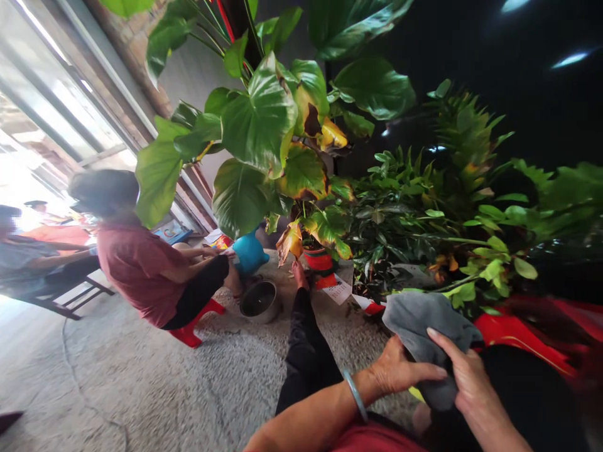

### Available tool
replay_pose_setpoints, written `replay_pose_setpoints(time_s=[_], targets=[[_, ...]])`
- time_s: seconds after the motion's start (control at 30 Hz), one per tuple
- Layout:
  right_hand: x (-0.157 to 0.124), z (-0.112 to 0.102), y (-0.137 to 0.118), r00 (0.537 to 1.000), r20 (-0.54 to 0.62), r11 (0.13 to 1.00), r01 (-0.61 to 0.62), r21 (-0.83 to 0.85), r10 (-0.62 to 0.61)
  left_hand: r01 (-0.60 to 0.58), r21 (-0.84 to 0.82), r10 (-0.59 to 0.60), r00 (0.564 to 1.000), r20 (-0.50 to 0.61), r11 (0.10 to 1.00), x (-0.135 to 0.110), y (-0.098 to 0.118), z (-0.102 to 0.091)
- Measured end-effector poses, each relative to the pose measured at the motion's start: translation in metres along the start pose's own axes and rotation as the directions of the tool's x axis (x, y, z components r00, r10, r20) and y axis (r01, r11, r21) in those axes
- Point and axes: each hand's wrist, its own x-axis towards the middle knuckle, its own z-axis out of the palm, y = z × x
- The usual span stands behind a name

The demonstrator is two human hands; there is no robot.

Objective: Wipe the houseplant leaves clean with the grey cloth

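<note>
A soft grey cloth is bunched up between my two hands at the lower right. My left hand, with a pale bangle at the wrist, grips it from the left, thumb stretched across its front. On the right side my right hand holds the same cloth, its thumb lying on the upper face. The fingers behind the cloth are hidden. Below the hands I see part of a red top and my black-trousered leg stretched forward, the foot bare.
A person in a red shirt sits on a red stool near a metal pot and a blue object. Large-leaved plants fill the middle. A red item lies at right; another seated person is far left.
</note>
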Motion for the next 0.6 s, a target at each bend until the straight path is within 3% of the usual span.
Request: replay_pose_setpoints(time_s=[0.13, 0.37, 0.6], targets=[[-0.007, 0.004, -0.01, 1.0, -0.012, 1.0, -0.026, 0.003, 0.026, -0.014, 0.002, 0.014, 1.0, 0.002, 1.0, -0.001, 0.002, 0.001], [-0.01, 0.007, -0.014, 0.997, 0.072, 0.999, -0.005, 0.031, 0.003, 0.005, 0.009, -0.005, 1.0, -0.015, 1.0, -0.004, 0.009, 0.002], [-0.014, 0.001, -0.017, 1.0, 0.008, 0.999, -0.016, 0.032, 0.015, 0.043, 0.056, -0.043, 0.999, -0.007, 0.997, -0.004, 0.007, 0.007]])
